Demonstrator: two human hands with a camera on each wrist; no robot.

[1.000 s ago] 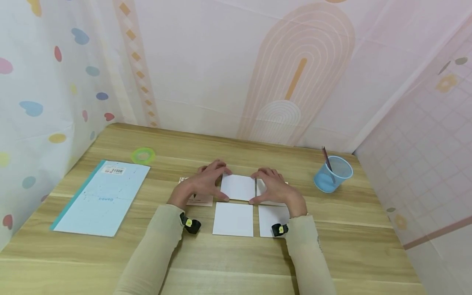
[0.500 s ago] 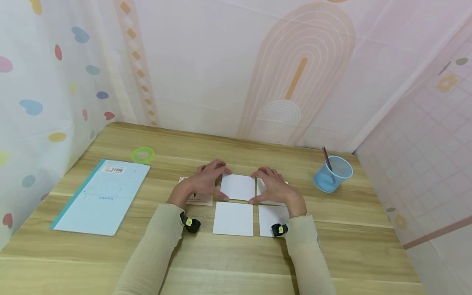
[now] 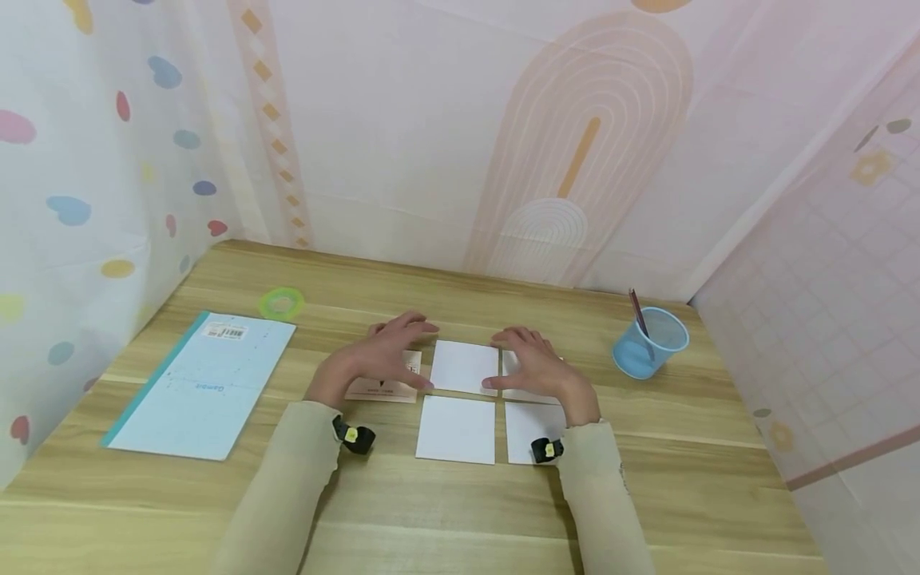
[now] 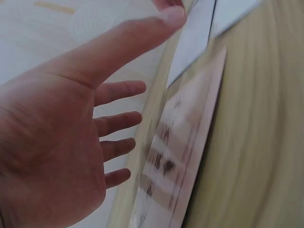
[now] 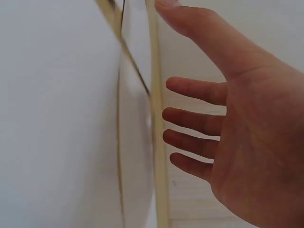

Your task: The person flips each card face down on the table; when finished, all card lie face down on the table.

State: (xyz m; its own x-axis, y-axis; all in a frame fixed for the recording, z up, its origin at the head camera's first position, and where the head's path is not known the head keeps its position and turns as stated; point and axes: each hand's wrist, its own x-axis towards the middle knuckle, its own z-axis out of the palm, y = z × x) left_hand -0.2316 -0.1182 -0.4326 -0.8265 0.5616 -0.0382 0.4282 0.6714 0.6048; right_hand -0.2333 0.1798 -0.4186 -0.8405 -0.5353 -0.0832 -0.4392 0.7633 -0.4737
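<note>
A white square card [image 3: 463, 367] lies flat on the table between my two hands. My left hand [image 3: 377, 351] hovers at its left side, over a printed card [image 3: 384, 390] with dark marks. In the left wrist view its fingers stretch out and nothing is in them. My right hand [image 3: 537, 367] is at the right side of the middle card, its thumb tip over that card's lower right corner. It partly covers another white card [image 3: 509, 364]. Two more white cards lie nearer me: one in the middle [image 3: 456, 430] and one on the right [image 3: 523, 427], partly hidden by the wrist camera.
A light blue notebook [image 3: 204, 391] with a teal spine lies on the left of the wooden table [image 3: 417, 511]. Beyond it is a green-yellow tape roll [image 3: 281, 303]. At the right stands a blue mesh cup [image 3: 640, 351] holding pencils [image 3: 638, 311]. A patterned curtain [image 3: 402, 144] hangs behind.
My left hand has moved left, away from the middle card, uncovering more of the printed card. My right hand has barely moved; its thumb has shifted slightly up onto the middle card's corner.
</note>
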